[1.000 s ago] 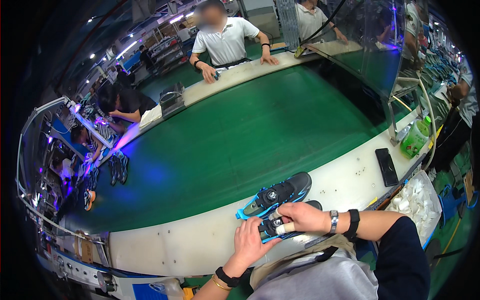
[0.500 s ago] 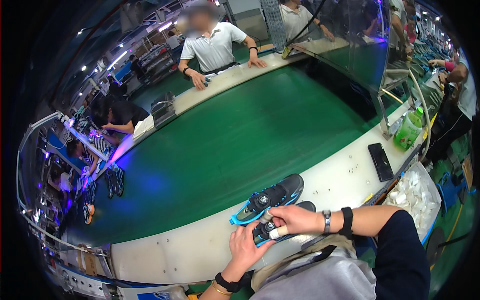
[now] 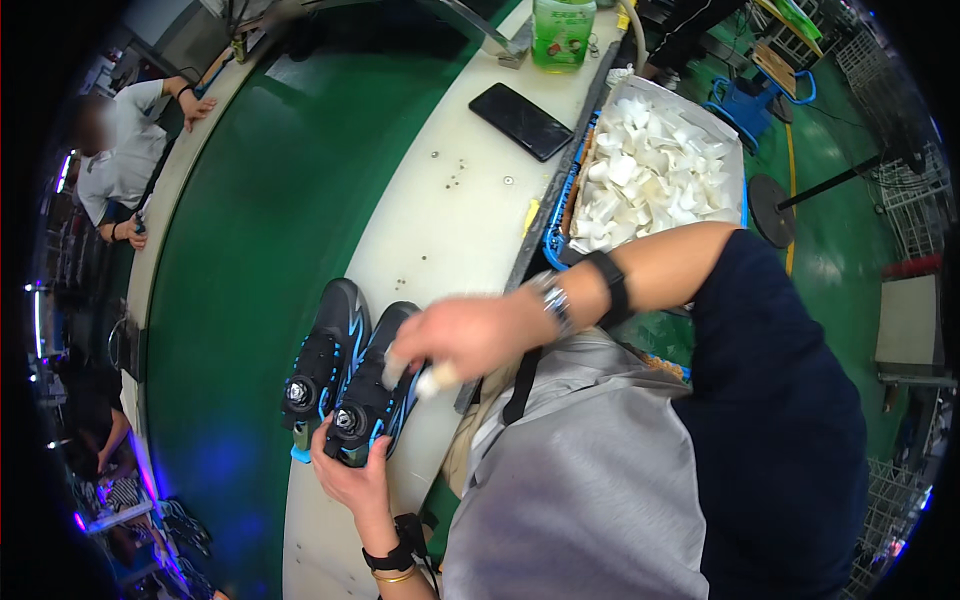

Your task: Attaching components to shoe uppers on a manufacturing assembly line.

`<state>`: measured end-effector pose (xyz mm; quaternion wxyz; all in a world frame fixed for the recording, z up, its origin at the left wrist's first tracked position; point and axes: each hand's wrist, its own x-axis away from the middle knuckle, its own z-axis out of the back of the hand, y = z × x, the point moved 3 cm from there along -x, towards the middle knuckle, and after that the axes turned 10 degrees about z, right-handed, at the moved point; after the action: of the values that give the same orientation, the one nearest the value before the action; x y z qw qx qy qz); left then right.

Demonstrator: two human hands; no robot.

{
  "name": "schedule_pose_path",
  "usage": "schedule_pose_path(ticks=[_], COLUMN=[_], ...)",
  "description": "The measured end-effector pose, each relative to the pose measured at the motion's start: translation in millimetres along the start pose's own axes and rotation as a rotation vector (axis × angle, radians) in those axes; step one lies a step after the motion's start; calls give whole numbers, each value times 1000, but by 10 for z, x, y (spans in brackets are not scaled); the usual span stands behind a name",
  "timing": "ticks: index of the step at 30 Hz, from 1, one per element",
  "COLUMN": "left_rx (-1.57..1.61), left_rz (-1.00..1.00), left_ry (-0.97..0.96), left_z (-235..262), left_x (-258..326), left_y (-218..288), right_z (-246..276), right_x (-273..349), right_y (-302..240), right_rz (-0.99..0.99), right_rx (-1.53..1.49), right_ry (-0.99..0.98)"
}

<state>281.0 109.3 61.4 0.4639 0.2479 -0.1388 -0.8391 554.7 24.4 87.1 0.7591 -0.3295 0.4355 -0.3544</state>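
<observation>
Two black sneakers with blue trim lie side by side on the white ledge. The nearer sneaker (image 3: 385,365) has a round dial by its collar. My left hand (image 3: 350,480) grips this shoe's heel end, thumb on one side and fingers on the other. The farther sneaker (image 3: 330,345) lies right beside it, apart from my hands. My right hand (image 3: 460,338) hovers over the nearer shoe's side, smeared by motion. White covers show on its thumb and a finger, with the tips a little apart; whether anything is between them is unclear.
A black phone (image 3: 521,120) lies farther along the ledge (image 3: 425,215), near a bottle of green liquid (image 3: 563,35). White scraps fill a bin (image 3: 738,170) beside the ledge. Across the green belt (image 3: 230,250), a person in a white shirt (image 3: 130,150) stands at the other edge.
The view has swung to the right, bringing the bin of scraps fully into sight. My right hand has pulled away from the nearer shoe's dial; my left hand stays at its heel end.
</observation>
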Motion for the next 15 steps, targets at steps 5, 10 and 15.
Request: schedule_pose_path(ticks=[5,10,15], left_rx=[-2,-13,-5], left_rz=[20,43,59], left_ry=[-7,23,-83], left_z=[-35,67,160], left_x=[1,-18,-51], left_y=[48,54,230], right_z=[1485,2217,1803], right_x=[1015,2204,2621], right_y=[-155,165,502], right_rz=[-448,-965,-747], right_rx=[619,1129,1032], right_ry=[358,-6,-63])
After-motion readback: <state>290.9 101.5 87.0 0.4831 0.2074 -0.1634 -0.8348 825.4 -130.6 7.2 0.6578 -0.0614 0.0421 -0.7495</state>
